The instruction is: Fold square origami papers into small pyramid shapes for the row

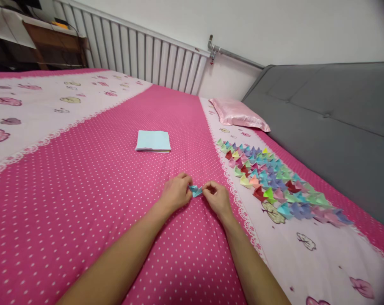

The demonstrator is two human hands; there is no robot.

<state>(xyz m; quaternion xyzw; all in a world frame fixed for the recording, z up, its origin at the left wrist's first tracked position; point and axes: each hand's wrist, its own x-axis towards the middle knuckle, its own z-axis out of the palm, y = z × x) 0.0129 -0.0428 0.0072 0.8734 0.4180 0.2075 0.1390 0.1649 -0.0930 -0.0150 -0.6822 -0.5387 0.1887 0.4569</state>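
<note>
A small light-blue folded paper piece (196, 191) lies between my two hands on the pink dotted bedsheet (99, 182). My left hand (175, 192) pinches its left end with the fingers closed. At its right end, my right hand (216, 198) is closed on it as well. A stack of light-blue paper sheets (153, 141) rests on the sheet farther away. To the right lies a long spread of several folded paper pieces (271, 180) in many colours.
A pink satin pillow (238, 113) lies by the grey padded headboard (331, 127) on the right. A white radiator (141, 53) runs along the far wall, with a wooden shelf (55, 44) at the far left.
</note>
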